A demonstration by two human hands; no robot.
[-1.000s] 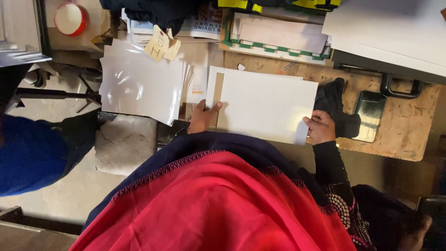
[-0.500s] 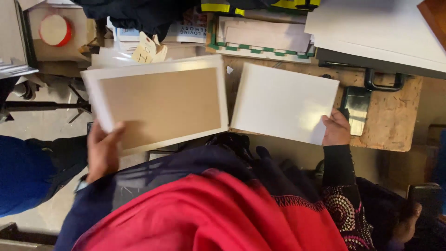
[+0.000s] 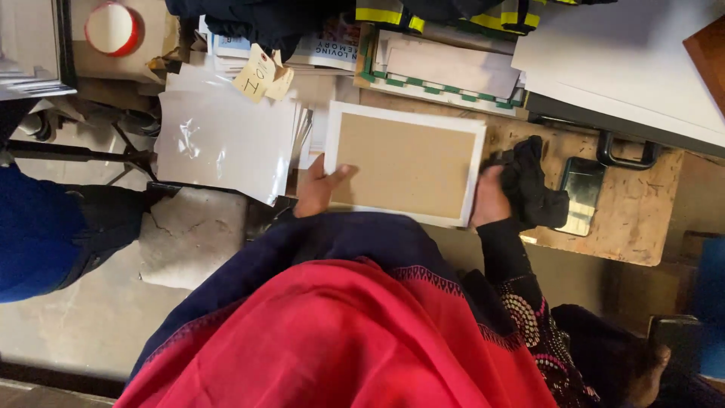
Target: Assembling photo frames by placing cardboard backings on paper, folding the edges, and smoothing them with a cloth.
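Dim indoor light; glare on plastic sleeve [image 3: 219, 143]; red cloth [image 3: 340, 340] foreground soft, slight blur.

Workshop: worn plywood bench [image 3: 642, 227], stacked boards [image 3: 627, 68], concrete floor [image 3: 91, 325].

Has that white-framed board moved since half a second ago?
Yes. The board has shifted right: it was left of the plastic-wrapped stack, and now lies on the wooden bench between left hand and right hand.
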